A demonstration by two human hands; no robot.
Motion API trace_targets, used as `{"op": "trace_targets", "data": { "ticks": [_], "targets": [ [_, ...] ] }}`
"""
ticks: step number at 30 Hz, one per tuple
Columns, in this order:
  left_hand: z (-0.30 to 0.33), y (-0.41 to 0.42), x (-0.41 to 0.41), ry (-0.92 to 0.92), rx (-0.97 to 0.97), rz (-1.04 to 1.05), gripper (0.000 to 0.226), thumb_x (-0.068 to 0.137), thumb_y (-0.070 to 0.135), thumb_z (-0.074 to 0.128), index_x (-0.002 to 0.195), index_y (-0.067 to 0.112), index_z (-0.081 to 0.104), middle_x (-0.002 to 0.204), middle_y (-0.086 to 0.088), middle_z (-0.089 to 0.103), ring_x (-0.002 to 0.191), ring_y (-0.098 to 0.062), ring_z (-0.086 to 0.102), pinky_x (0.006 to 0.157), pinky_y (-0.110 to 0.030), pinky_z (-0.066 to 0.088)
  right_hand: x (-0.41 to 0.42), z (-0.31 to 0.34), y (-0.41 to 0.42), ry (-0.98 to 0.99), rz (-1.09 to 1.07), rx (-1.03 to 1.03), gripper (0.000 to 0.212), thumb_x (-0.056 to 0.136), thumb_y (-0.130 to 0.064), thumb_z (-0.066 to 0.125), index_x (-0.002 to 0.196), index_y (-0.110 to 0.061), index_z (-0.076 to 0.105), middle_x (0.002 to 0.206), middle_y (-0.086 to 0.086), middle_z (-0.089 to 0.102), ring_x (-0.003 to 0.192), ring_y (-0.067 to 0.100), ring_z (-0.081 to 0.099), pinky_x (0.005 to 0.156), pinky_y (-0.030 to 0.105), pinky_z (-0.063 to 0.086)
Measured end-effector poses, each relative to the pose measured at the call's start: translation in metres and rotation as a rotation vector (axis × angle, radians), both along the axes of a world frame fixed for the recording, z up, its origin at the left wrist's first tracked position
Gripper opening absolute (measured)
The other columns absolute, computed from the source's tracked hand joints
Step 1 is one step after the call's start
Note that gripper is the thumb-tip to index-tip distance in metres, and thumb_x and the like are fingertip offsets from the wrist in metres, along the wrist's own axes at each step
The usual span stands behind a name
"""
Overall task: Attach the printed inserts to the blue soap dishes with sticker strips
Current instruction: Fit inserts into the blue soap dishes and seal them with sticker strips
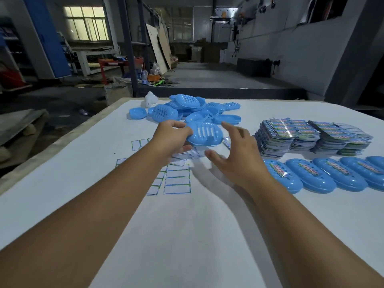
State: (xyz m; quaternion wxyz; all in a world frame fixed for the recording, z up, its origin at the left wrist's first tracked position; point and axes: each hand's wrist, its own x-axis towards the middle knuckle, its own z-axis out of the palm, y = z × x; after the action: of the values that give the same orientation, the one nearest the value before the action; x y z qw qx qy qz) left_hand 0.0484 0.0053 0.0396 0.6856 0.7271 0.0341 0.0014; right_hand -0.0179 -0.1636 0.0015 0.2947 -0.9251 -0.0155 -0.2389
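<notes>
my left hand (173, 135) fingers curl round the near-left rim of a slotted blue soap dish (204, 134), holding it just off the white table (187, 235). my right hand (234, 154) is spread, gripping nothing, just right of that dish. sticker strips (176, 181) lie near side of the dish; printed inserts (291, 134) stacked well right of it. step, i judge: fetching a bare dish. next: an insert on top, then a strip.

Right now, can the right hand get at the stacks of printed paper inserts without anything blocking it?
Probably yes. The right hand hovers open over the white table, and the stacks of printed paper inserts lie just to its right, nothing between.
</notes>
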Motion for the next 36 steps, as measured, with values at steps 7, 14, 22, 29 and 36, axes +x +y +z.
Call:
{"op": "trace_targets", "data": {
  "ticks": [7,14,22,29,36],
  "targets": [
    [-0.009,0.022,-0.043,0.066,-0.03,-0.056,0.008,0.09,0.013,0.068,0.096,0.008,0.068,0.087,-0.012,0.074,0.06,-0.013,0.072,0.061,-0.027,0.061,-0.002,-0.004,0.0,0.067,0.164,0.003,0.071,0.082,-0.063,0.071,0.143,-0.037,0.047,0.132,-0.009,0.061,0.12,0.016,0.056,0.089,0.027,0.039],
    [-0.026,0.023,-0.047,-0.37,0.718,-0.034,0.038,0.086,0.045,0.07,0.121,0.03,0.066,0.117,0.009,0.062,0.106,-0.01,0.058,0.091,-0.028,0.047,-0.013,-0.002,-0.003,0.154,0.093,-0.089,0.071,0.073,-0.071,0.071,0.132,-0.036,0.055,0.111,-0.012,0.063,0.114,0.024,0.056,0.093,0.035,0.048],
    [-0.034,0.021,-0.045,-0.412,0.895,-0.353,0.04,0.087,0.053,0.066,0.124,0.037,0.061,0.119,0.005,0.061,0.107,-0.012,0.055,0.095,-0.037,0.051,-0.019,0.005,-0.008,0.286,0.106,-0.124,0.085,0.063,-0.087,0.061,0.131,-0.038,0.058,0.128,-0.007,0.061,0.124,0.019,0.046,0.096,0.035,0.042],
    [-0.037,0.024,-0.045,-0.403,0.89,-0.336,0.042,0.086,0.055,0.066,0.125,0.04,0.058,0.119,0.008,0.058,0.105,-0.01,0.055,0.093,-0.035,0.052,-0.001,0.007,-0.034,0.207,-0.3,-0.205,0.036,0.092,-0.042,0.062,0.118,-0.018,0.068,0.116,0.008,0.072,0.114,0.033,0.061,0.087,0.037,0.049],
    [-0.037,0.022,-0.044,-0.433,0.922,-0.327,0.042,0.087,0.057,0.064,0.124,0.039,0.059,0.117,0.01,0.059,0.107,-0.01,0.052,0.094,-0.038,0.052,0.002,0.004,-0.038,0.263,-0.344,-0.234,0.031,0.085,-0.019,0.061,0.059,-0.006,0.052,0.055,0.009,0.06,0.064,0.032,0.056,0.053,0.029,0.035]
  ]
}}
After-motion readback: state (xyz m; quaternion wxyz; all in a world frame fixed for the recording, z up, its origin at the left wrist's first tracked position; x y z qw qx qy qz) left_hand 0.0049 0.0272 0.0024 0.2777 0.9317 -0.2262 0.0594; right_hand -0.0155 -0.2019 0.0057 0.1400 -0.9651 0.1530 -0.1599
